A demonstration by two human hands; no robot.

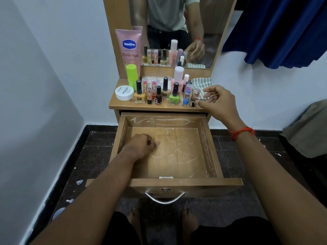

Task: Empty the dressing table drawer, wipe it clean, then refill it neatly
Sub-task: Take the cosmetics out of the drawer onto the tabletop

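The wooden drawer (203, 182) is pulled out and holds no items; white powdery streaks mark its floor and walls. My left hand (141, 147) is inside it at the left, resting on the floor with fingers curled and nothing visible in them. My right hand (219, 101) hovers at the right end of the dressing table top (122, 105), fingers loosely curled, one fingertip at the base of a small brown bottle with a clear cap (194, 97). A striped green-and-white cloth (200, 82) lies behind that hand.
Several nail polish bottles (174, 95), lip balms, a pink bottle (177, 79), a white jar (124, 92), a green container (131, 76) and a Vaseline tube (130, 48) crowd the top below the mirror (177, 23). A blue curtain (283, 32) hangs at the right.
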